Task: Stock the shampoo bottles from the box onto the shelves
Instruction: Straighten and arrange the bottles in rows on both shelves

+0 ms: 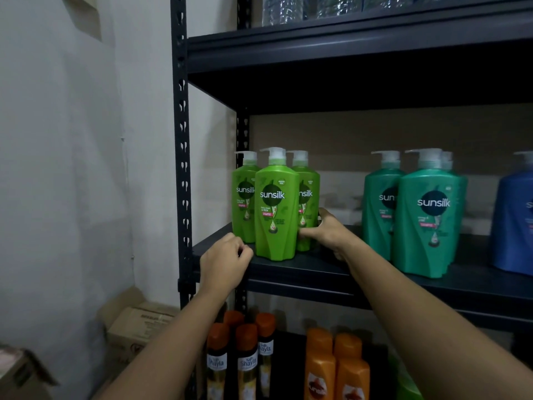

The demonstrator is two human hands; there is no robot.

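My right hand grips the rear green bottle on the shelf; my left hand hovers curled, holding nothing.

Middle shelf: three pump bottles at left end, one in front, two behind it side by side. Right of them, well apart, a second bottle cluster; another bottle further right at frame edge. Lower shelf: capped bottles left, squat bottles right. Cardboard boxes on floor left of rack.
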